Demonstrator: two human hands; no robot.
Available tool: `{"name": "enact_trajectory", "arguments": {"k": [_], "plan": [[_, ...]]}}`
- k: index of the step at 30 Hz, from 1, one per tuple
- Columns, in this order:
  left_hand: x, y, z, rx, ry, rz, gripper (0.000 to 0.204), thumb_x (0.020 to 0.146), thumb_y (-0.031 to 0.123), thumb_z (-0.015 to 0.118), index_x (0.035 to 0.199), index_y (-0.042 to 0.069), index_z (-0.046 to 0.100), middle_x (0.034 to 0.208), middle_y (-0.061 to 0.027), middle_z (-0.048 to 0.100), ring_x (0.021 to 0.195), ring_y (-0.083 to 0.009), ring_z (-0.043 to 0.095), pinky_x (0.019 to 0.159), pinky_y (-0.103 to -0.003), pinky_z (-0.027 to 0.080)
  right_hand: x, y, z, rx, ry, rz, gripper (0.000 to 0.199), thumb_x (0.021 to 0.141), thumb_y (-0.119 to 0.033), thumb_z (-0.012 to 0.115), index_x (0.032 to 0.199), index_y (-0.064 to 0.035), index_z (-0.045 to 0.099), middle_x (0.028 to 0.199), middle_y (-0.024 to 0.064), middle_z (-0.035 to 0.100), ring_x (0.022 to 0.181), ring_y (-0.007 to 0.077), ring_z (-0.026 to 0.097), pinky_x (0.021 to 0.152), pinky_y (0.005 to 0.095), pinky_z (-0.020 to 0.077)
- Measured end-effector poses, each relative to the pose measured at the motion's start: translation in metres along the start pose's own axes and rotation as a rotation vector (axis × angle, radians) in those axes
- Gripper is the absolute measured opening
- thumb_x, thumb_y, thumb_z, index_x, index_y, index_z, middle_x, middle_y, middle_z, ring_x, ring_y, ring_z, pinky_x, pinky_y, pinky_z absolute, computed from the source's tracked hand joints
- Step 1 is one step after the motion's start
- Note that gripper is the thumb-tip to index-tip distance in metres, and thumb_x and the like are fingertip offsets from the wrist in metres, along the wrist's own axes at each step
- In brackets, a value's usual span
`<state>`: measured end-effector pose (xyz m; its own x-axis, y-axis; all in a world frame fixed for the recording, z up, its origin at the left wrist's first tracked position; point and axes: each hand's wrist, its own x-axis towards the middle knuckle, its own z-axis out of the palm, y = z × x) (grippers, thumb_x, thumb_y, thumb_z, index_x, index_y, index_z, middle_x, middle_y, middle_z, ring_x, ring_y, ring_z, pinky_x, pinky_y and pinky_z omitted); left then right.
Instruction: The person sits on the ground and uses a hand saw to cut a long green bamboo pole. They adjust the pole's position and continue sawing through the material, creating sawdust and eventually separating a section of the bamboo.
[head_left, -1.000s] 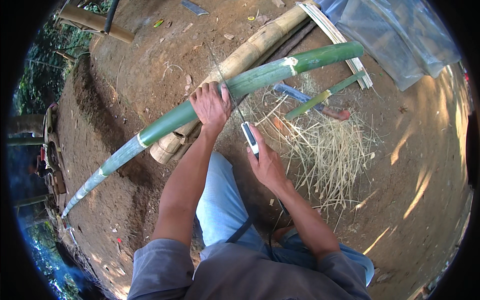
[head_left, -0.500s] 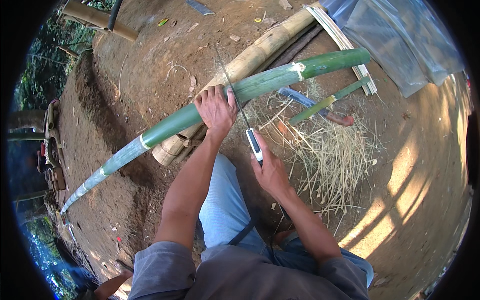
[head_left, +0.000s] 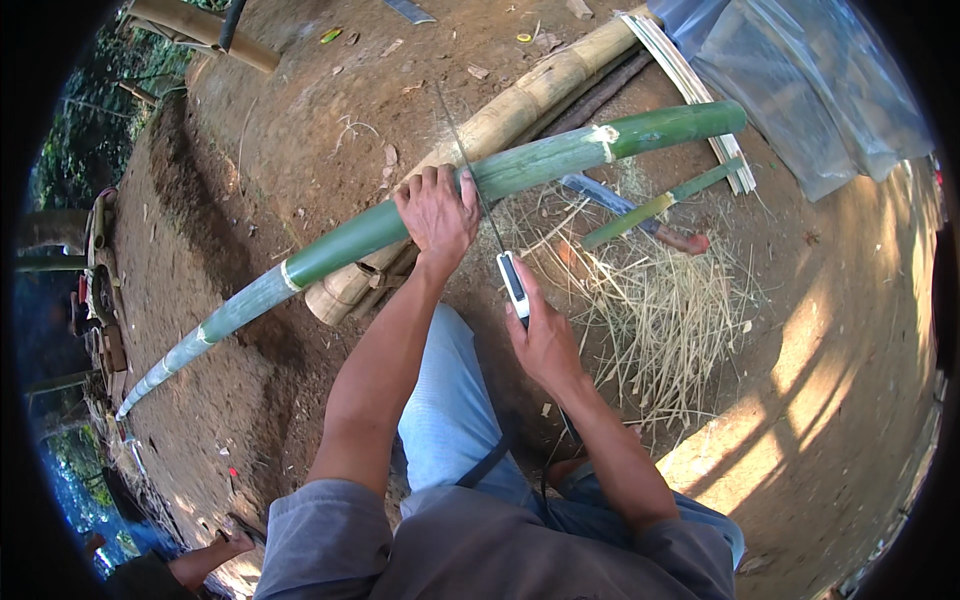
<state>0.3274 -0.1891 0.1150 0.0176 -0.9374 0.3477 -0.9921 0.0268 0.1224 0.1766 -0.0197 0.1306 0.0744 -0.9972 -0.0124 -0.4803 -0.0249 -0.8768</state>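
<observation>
A long green bamboo pole (head_left: 347, 243) slants across the view from lower left to upper right, resting over a dry bamboo log (head_left: 520, 100). My left hand (head_left: 440, 213) is wrapped over the pole from above, just left of the saw blade, with the thumb beside it. In my right hand (head_left: 543, 335) is the white and black handle of a hand saw (head_left: 511, 280). Its thin blade crosses the pole at the thumb and reaches out past the far side. How deep the blade sits in the pole cannot be made out.
Right of the saw lie a heap of bamboo shavings (head_left: 665, 335), a short green bamboo piece (head_left: 655, 205) and a large knife (head_left: 610, 200). Pale split strips (head_left: 690, 85) and clear plastic sheeting (head_left: 800, 90) are at upper right. A person's foot (head_left: 235, 541) shows at lower left.
The saw and my right hand have shifted very slightly toward me. My left hand keeps its hold on the pole. At lower left, the other person's leg and foot have moved.
</observation>
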Motion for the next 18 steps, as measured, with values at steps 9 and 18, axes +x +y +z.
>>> {"name": "enact_trajectory", "arguments": {"k": [9, 18], "plan": [[0.002, -0.002, -0.001, -0.018, -0.008, 0.019, 0.033, 0.101, 0.035, 0.049, 0.111, 0.01, 0.068, 0.105, -0.0115, 0.067, 0.103, -0.0298, 0.06, 0.092, -0.047, 0.039, 0.017, -0.004, 0.005, 0.021, 0.052, -0.021, 0.069, 0.099, -0.011, 0.06, 0.158, -0.0193, 0.026, 0.108, 0.0304, 0.069, 0.093, 0.0506, 0.067, 0.076, 0.0558, 0.0538], [0.004, -0.004, 0.001, -0.02, -0.028, 0.003, 0.036, 0.102, 0.036, 0.047, 0.112, 0.011, 0.07, 0.105, -0.0113, 0.068, 0.102, -0.0298, 0.061, 0.093, -0.048, 0.04, 0.007, -0.017, 0.002, 0.022, 0.053, 0.015, 0.07, 0.098, -0.011, 0.06, 0.158, -0.0204, 0.025, 0.108, 0.0312, 0.069, 0.092, 0.052, 0.067, 0.074, 0.058, 0.0525]]}}
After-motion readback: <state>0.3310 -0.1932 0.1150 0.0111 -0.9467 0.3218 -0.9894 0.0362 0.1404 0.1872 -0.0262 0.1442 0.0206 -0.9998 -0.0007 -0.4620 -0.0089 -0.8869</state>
